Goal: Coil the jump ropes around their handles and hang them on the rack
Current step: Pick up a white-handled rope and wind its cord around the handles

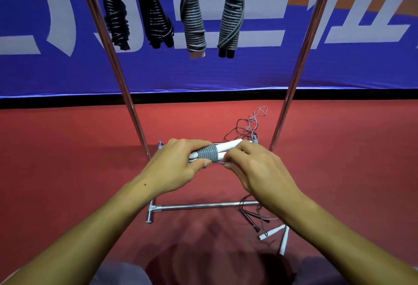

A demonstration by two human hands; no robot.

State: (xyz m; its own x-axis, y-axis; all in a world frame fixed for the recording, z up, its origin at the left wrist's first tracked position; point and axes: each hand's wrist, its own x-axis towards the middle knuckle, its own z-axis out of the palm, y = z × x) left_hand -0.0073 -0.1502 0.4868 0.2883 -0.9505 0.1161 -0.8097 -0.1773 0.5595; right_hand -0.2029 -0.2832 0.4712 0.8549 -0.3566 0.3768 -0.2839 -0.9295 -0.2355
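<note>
Rope handles (226,147) between both hands' fingers (204,163)

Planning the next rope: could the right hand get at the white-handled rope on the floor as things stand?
Probably not yet: the right hand pinches the grey cord of the half-wound rope. The white-handled rope lies uncovered below it.

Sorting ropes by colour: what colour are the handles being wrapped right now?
White handles, wrapped in grey rope; the head view shows it.

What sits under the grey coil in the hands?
Under the grey coil, two white handles lie side by side. Their left ends are covered by the left hand; the right hand pinches the cord.
</note>
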